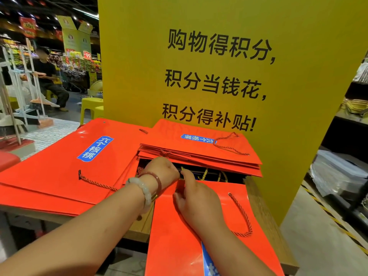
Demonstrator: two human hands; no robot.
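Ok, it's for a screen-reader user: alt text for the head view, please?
The right hand pinches the top edge of a flat red paper gift bag on a wooden table; the left hand, wearing bracelets, reaches under a stack of red bags. A yellow sign stands behind.

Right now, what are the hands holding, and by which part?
The right hand pinches the nearest red bag at its top edge; the left hand is there too, fingers hidden.
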